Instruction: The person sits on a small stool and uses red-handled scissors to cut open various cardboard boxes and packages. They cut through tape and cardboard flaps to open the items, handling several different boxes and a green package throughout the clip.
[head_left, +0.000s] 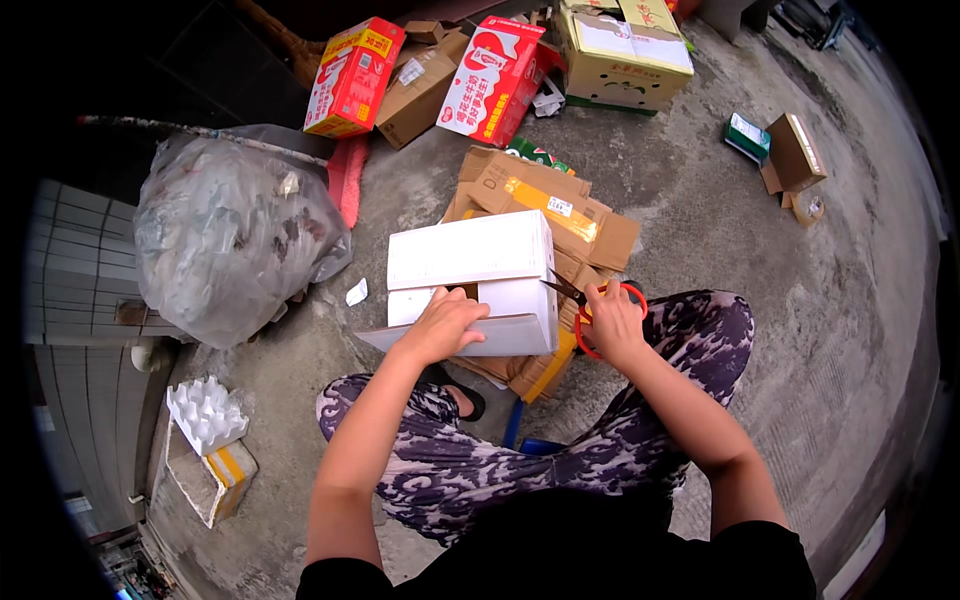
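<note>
In front of my knees a white cardboard box (469, 247) rests on a stack of flattened brown cardboard (555, 195). Its near flap is folded outward toward me, and a dark gap shows between the inner flaps. My left hand (442, 326) grips this near flap, fingers over its inner side and thumb on the outer face. Red-handled scissors (571, 291) are in my right hand (616, 322), at the box's right side. Their dark blades are parted and point up and left, the tips close to the box's right edge.
A large clear plastic bag (232, 232) of refuse lies at left. Red printed cartons (491, 79) and a yellow box (626, 64) stand at the back. A small brown box (799, 154) is at right, near a tape roll (808, 208). A foam box (217, 484) sits lower left.
</note>
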